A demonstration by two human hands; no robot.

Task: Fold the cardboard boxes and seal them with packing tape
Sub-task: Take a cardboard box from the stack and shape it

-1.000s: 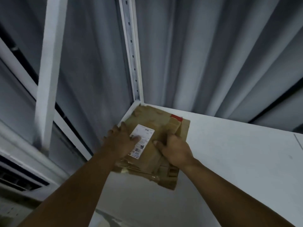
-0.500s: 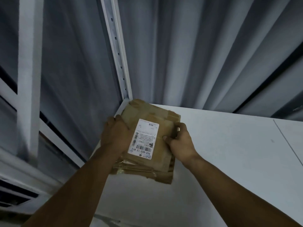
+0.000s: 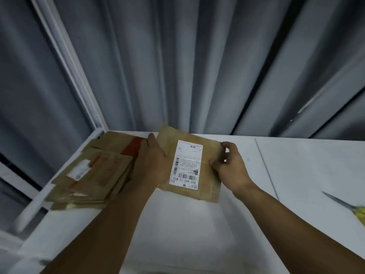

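A flattened brown cardboard box (image 3: pixel 211 186) with a white shipping label (image 3: pixel 186 165) is held above the white table (image 3: pixel 296 184). My left hand (image 3: pixel 153 161) grips its left edge, thumb on top. My right hand (image 3: pixel 230 167) pinches its right edge, fingers curled round the side. A stack of several other flattened cardboard boxes (image 3: pixel 94 171) lies in the table's far left corner, just left of my left hand. One of them carries a red patch (image 3: pixel 132 148). No packing tape is in view.
Grey curtains (image 3: pixel 197 66) hang behind the table. A white slotted shelf post (image 3: pixel 75 76) rises at the corner beside the stack. Scissors (image 3: pixel 347 206) with yellow handles lie at the right edge of the table.
Both hands have lifted the labelled box off the stack and carried it to the right. The stack stays in the corner. The view has swung right, bringing the scissors in.
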